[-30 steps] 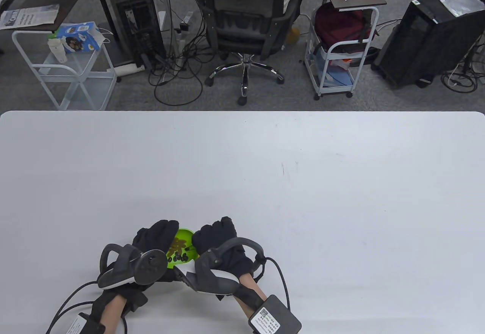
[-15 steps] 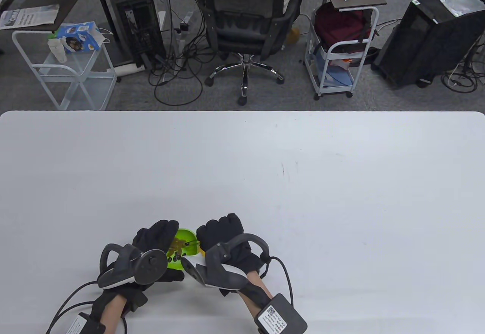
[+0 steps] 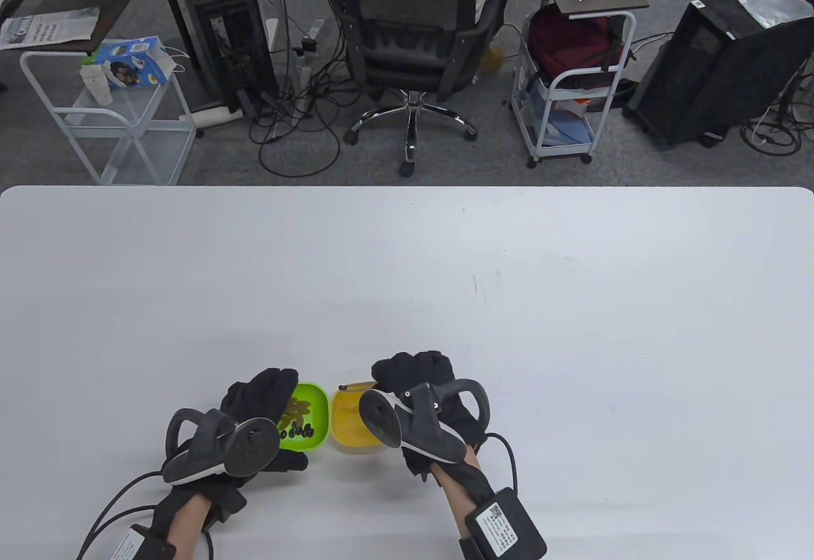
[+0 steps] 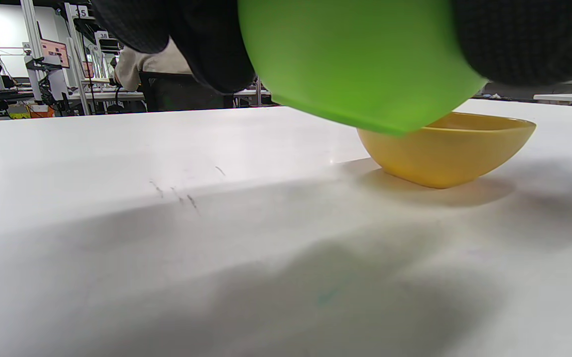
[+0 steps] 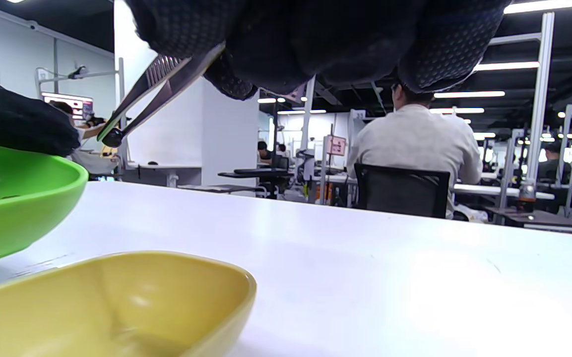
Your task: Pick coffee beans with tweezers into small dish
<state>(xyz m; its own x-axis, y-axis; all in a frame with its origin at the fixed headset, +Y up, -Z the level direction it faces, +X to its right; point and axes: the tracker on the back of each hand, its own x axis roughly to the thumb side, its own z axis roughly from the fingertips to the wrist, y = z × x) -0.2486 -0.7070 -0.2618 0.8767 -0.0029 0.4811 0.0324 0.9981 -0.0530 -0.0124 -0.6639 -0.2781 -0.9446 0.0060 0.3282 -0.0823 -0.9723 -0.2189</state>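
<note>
A green dish (image 3: 311, 417) with several coffee beans (image 3: 299, 430) sits near the table's front edge; my left hand (image 3: 257, 404) grips it and tilts it off the table, as the left wrist view (image 4: 360, 64) shows. A yellow dish (image 3: 350, 423) stands right beside it, also in the left wrist view (image 4: 447, 148) and the right wrist view (image 5: 112, 302). My right hand (image 3: 416, 375) holds metal tweezers (image 5: 159, 87) whose tips pinch one dark coffee bean (image 5: 112, 137) above the yellow dish's far rim. The tweezer tip (image 3: 343, 388) shows in the table view.
The white table (image 3: 509, 280) stretches wide behind and to the right of the dishes. Cables (image 3: 502, 458) trail from both wrists to the front edge. An office chair (image 3: 413, 32) and carts stand on the floor beyond the table.
My right hand has moved right, from over the green dish to over the yellow dish, carrying the tweezers. The yellow dish is now uncovered. My left hand and the green dish stay in place.
</note>
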